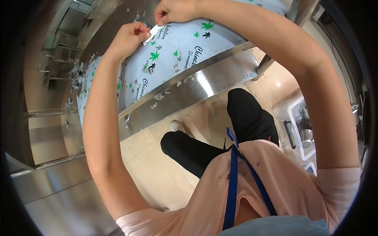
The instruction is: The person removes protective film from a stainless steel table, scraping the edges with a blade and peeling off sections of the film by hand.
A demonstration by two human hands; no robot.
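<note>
At the far edge of a printed film [169, 65], my left hand [132, 37] pinches the lower end of a small white strip [152, 35]. The upper end of that strip sits between the fingertips of my right hand [177, 11], which is closed. Whether the strip is film or paper I cannot make out. The film is pale, with green and black leaves and lettering, and it covers part of a metal worktop [122, 17]. Both hands are just above its surface.
Torn scraps [78, 74] cling along the worktop's left side. A steel front panel [189, 90] drops toward the tiled floor [157, 177]. Clear plastic bins [295, 126] with metalware stand at right. A blue lanyard [232, 185] hangs over my pink shirt.
</note>
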